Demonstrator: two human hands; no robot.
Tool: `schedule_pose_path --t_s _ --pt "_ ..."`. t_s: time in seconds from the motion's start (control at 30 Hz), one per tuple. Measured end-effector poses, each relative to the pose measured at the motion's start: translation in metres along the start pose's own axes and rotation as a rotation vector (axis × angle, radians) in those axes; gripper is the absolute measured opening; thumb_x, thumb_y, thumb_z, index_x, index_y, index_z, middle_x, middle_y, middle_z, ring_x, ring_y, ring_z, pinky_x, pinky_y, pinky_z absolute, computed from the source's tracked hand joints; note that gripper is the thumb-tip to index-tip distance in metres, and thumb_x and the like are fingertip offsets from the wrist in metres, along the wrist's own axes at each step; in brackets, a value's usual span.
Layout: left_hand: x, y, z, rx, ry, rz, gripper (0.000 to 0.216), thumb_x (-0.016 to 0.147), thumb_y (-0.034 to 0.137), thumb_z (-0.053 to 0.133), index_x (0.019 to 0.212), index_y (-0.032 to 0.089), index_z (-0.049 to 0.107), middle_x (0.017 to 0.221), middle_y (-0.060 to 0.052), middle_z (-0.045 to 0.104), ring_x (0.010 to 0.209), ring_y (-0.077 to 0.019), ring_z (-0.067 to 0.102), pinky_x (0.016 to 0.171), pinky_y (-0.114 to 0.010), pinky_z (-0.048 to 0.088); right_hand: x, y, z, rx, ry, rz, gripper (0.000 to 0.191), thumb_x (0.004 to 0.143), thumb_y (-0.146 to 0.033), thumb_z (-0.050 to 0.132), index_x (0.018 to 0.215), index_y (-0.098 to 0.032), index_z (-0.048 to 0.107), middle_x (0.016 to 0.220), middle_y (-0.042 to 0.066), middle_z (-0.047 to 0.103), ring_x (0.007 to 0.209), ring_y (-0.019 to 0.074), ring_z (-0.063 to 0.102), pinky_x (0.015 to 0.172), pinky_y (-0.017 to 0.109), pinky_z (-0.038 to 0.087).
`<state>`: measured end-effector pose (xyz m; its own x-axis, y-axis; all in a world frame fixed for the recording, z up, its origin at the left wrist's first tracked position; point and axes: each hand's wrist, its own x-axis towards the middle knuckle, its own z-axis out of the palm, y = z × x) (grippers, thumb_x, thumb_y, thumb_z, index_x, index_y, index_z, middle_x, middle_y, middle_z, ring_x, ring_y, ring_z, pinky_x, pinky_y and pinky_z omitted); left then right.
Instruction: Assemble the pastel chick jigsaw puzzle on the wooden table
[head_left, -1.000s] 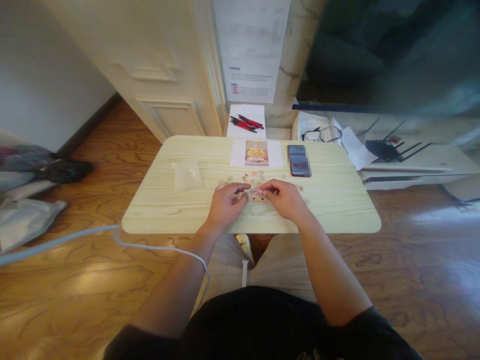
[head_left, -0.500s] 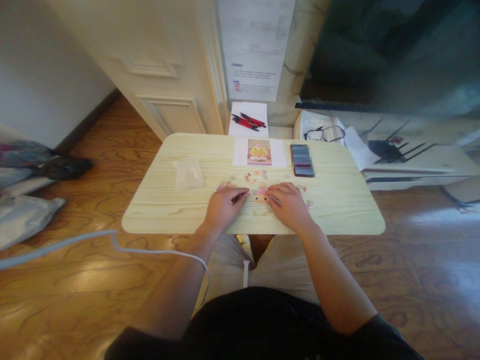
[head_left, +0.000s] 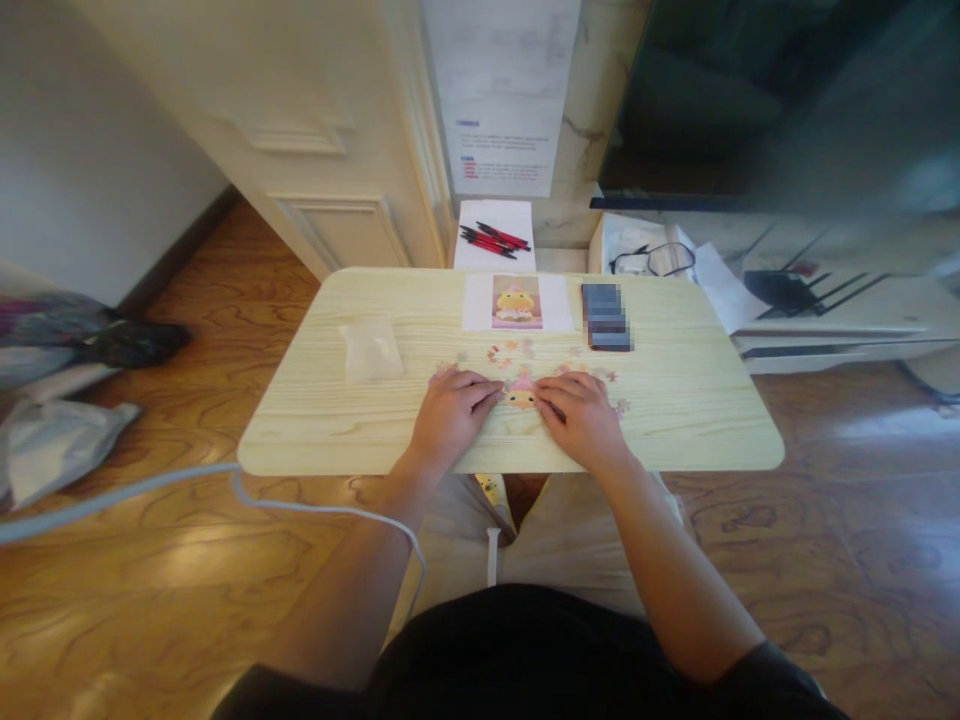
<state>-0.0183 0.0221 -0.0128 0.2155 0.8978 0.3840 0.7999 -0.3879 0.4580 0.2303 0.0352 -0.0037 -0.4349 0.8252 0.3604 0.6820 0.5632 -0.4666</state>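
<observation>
A partly joined jigsaw puzzle [head_left: 521, 397], showing a yellow face with a pink top, lies flat near the front of the table. My left hand [head_left: 454, 410] is closed, thumb and fingertips gripping the puzzle's left edge. On the opposite side, my right hand [head_left: 583, 408] pinches the right edge with bent fingers. Loose jigsaw pieces [head_left: 495, 354] are scattered just beyond the hands, and some more lie beside the right hand. Behind them, a printed reference picture [head_left: 517, 302] shows a yellow figure in a pink hat. Whether a single piece sits between either hand's fingertips is hidden.
The pale wooden table [head_left: 300, 420] has rounded corners. A translucent plastic bag [head_left: 373, 351] rests on its left part, a phone [head_left: 607, 318] at the back right. Red pens [head_left: 495, 240] lie on white paper behind the table. A pale cable [head_left: 322, 504] crosses my left forearm.
Both hands stay at the puzzle with only small finger shifts; the left fingertips have moved slightly right, closer to its edge. The whole view has shifted a little.
</observation>
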Motion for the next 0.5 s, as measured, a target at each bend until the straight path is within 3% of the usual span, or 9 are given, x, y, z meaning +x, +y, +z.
schedule_pose_path --t_s 0.17,0.3,0.5 --pt "0.0 0.004 -0.003 -0.023 0.037 -0.025 0.026 0.101 0.035 0.059 0.114 0.025 0.08 0.107 -0.006 0.077 0.102 -0.0239 0.068 0.098 -0.043 0.051 0.001 0.0 -0.001 0.028 -0.022 0.01 0.025 0.103 -0.029 0.06 0.12 -0.031 0.078 0.126 0.003 0.077 0.126 0.0301 0.057 0.113 0.053 0.042" --pt "0.001 0.008 -0.006 -0.02 0.048 -0.043 0.032 0.091 0.027 0.066 0.122 0.023 0.075 0.114 -0.007 0.075 0.108 -0.0259 0.067 0.102 -0.045 0.051 0.001 0.0 -0.001 0.028 -0.023 0.016 0.024 0.103 -0.03 0.06 0.118 -0.031 0.079 0.125 0.003 0.077 0.125 0.0304 0.058 0.113 0.053 0.042" --pt "0.0 0.014 -0.005 0.093 0.011 -0.072 0.021 0.094 0.034 0.067 0.109 0.025 0.078 0.116 -0.007 0.073 0.11 -0.0291 0.064 0.098 -0.048 0.048 0.001 0.0 0.0 0.023 -0.01 0.008 0.023 0.103 -0.03 0.06 0.117 -0.03 0.079 0.126 0.003 0.077 0.126 0.0297 0.057 0.113 0.052 0.041"
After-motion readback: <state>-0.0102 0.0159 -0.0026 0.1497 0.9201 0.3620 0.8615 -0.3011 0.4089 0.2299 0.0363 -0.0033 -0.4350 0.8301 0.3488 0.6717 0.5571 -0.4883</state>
